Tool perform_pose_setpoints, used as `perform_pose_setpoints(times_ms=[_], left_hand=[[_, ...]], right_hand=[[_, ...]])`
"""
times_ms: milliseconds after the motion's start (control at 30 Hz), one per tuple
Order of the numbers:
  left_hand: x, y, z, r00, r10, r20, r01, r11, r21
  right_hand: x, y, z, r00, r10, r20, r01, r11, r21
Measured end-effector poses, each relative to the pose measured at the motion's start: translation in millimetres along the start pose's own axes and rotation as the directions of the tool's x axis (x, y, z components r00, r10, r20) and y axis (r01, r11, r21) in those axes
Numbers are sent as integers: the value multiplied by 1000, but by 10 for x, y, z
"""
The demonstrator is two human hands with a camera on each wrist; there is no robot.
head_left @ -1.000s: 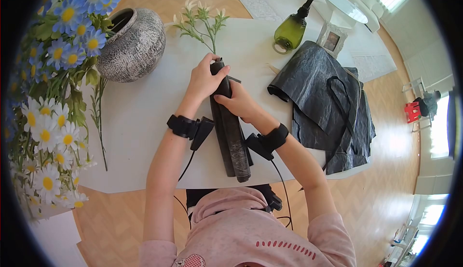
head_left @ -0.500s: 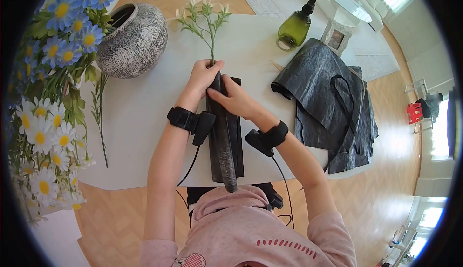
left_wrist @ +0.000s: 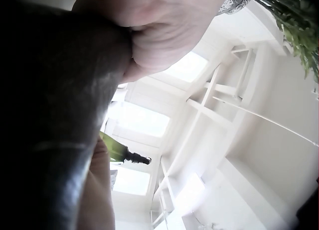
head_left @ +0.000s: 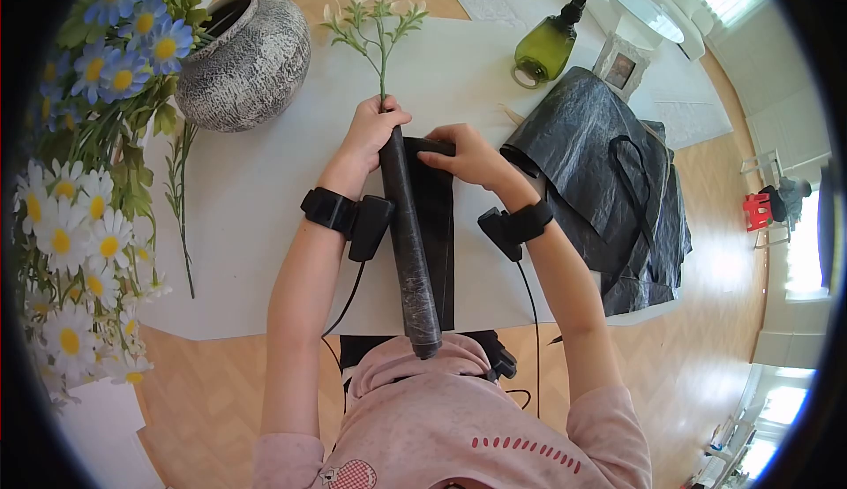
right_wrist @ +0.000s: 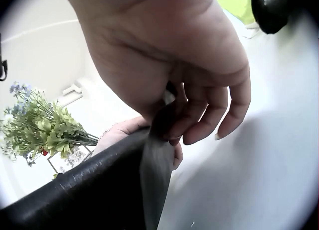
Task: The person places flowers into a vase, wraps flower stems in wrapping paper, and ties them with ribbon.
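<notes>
In the head view, a black crinkled sheet rolled into a long tube slants toward the person's body. My left hand grips its far end, together with the stem of a sprig with small whitish blooms. From the tube's right side a flat flap of the sheet spreads out. Its far right corner is pinched by my right hand; the right wrist view shows that hand's thumb and fingers at the sheet's edge. Dark sheet fills the left of the left wrist view.
Blue and white daisies crowd the left side, near a speckled grey vase and a loose green stem. At right lie more black sheets, with a green bottle and a small picture frame behind them.
My right hand has come off the tube and moved right, drawing the flap out wider. The tube now slants more, its near end over the person's shirt. My left hand keeps its grip on the far end.
</notes>
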State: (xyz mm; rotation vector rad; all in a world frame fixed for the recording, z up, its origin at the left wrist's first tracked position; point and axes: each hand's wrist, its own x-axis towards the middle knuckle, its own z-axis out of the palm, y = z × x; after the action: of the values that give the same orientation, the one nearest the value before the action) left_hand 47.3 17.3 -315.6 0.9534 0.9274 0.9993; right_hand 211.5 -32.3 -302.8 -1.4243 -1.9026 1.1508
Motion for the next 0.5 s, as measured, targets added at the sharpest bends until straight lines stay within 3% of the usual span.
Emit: perform_pose_setpoints(times_ms=[67, 167, 200, 267, 333, 400, 467, 500], left_hand=[[13, -25, -49, 998, 32, 49, -35, 997, 70], [-6, -8, -92, 998, -27, 53, 22, 996, 92], [-32, 15, -60, 998, -29, 55, 24, 996, 91], [-75, 79, 16, 986, -151, -67, 157, 984, 85], [-70, 97, 12, 988, -148, -42, 150, 988, 35], [-57, 96, -4, 990, -143, -21, 142, 990, -14], [-44, 81, -5, 983, -170, -70, 153, 966, -208], [-46, 71, -4, 983, -171, -68, 154, 966, -207]], right_hand=[[-15, -82, -77, 987, 141, -81, -149, 984, -103], [-5, 83, -161, 890, -118, -440, 51, 986, -162], [-2, 113, -197, 890, -116, -441, 48, 986, -162], [-13, 132, -260, 865, -76, -496, -29, 979, -202], [-39, 108, -295, 873, -59, -483, -33, 983, -181], [-53, 157, -327, 821, -65, -567, -98, 962, -254], [-53, 193, -376, 831, -79, -551, -78, 963, -257], [-57, 203, -389, 840, -90, -535, -62, 964, -259]])
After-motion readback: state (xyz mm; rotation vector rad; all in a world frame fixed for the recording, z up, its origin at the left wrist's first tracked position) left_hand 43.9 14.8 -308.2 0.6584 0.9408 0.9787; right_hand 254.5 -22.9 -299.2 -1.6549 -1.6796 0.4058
